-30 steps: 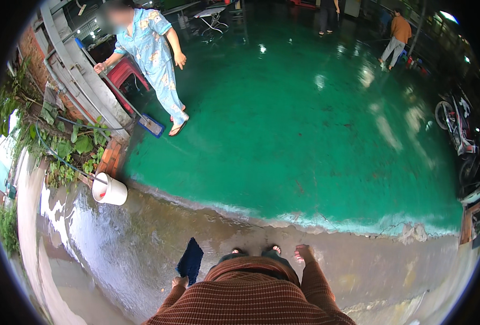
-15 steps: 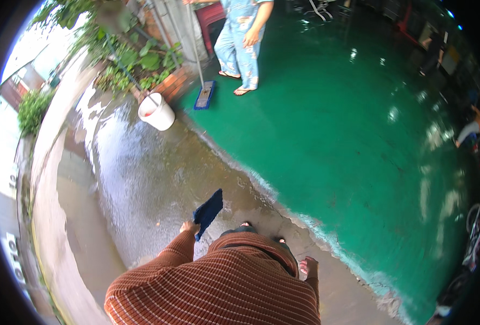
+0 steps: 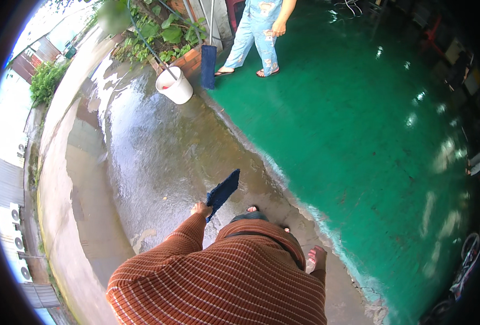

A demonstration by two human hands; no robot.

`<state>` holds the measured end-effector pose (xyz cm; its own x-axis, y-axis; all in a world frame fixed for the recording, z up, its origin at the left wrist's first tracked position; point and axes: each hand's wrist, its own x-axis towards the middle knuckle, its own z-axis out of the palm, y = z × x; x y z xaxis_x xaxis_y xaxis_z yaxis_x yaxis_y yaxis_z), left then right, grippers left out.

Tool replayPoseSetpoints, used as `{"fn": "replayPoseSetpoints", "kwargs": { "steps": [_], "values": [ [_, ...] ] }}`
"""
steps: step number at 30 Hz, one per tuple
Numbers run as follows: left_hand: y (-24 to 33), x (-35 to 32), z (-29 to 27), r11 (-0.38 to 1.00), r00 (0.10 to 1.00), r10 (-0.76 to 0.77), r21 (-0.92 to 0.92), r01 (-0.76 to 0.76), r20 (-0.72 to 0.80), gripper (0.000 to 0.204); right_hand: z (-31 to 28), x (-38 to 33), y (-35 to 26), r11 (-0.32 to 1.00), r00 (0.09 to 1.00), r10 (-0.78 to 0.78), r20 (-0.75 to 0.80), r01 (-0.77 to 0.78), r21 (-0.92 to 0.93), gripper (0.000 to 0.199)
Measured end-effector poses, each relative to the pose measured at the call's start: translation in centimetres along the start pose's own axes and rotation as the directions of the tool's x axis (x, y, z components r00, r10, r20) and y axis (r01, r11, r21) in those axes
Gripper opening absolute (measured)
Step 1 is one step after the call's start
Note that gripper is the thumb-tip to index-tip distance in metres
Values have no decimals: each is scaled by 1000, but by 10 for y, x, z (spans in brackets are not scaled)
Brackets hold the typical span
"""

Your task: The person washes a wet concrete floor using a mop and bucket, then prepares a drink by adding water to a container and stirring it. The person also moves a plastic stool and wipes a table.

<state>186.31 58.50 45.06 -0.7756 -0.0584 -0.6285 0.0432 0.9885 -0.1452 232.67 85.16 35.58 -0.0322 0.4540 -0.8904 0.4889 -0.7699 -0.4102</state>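
Note:
My left hand (image 3: pixel 201 209) is closed on one end of a dark blue mop pad (image 3: pixel 223 190), a flat fabric piece held out in front of my body above the wet concrete (image 3: pixel 164 157). It resembles the pad on the flat mop (image 3: pixel 208 67) that another person (image 3: pixel 256 40) in light blue patterned clothes holds at the far side. My right hand (image 3: pixel 317 255) hangs low by my right side with its fingers loosely bent and nothing visible in them.
A white bucket (image 3: pixel 176 89) with a pole leaning in it stands near a brick-edged plant bed (image 3: pixel 183 57). The glossy green floor (image 3: pixel 326 135) meets the concrete along a rough, whitish edge (image 3: pixel 283 179). Puddles lie leftward. A bicycle (image 3: pixel 464 265) is at the far right.
The other person's mop head has lifted and tipped, so its blue underside now shows. My view has shifted, and the mop pad stays in my left hand.

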Motion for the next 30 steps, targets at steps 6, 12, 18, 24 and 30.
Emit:
{"fn": "replayPoseSetpoints", "kwargs": {
  "steps": [6,12,18,24,30],
  "values": [
    [-5,3,3,1000,1000,3,2,-3,-17,54,13,4,-6,998,1000,-15,19,16,-58,35],
    [-9,9,-1,999,999,-42,27,42,-7,54,16,7,-4,997,1000,25,18,-23,-69,34],
    [-9,12,-6,999,999,-44,10,44,12,54,9,0,4,998,1000,21,16,-21,-51,37],
    [-17,23,3,997,997,-75,16,74,17,56,15,-11,0,994,997,9,73,-1,-107,38],
    [-12,22,-3,995,995,-96,-25,96,7,55,17,1,10,999,999,40,27,-39,-27,39]
  ]
}}
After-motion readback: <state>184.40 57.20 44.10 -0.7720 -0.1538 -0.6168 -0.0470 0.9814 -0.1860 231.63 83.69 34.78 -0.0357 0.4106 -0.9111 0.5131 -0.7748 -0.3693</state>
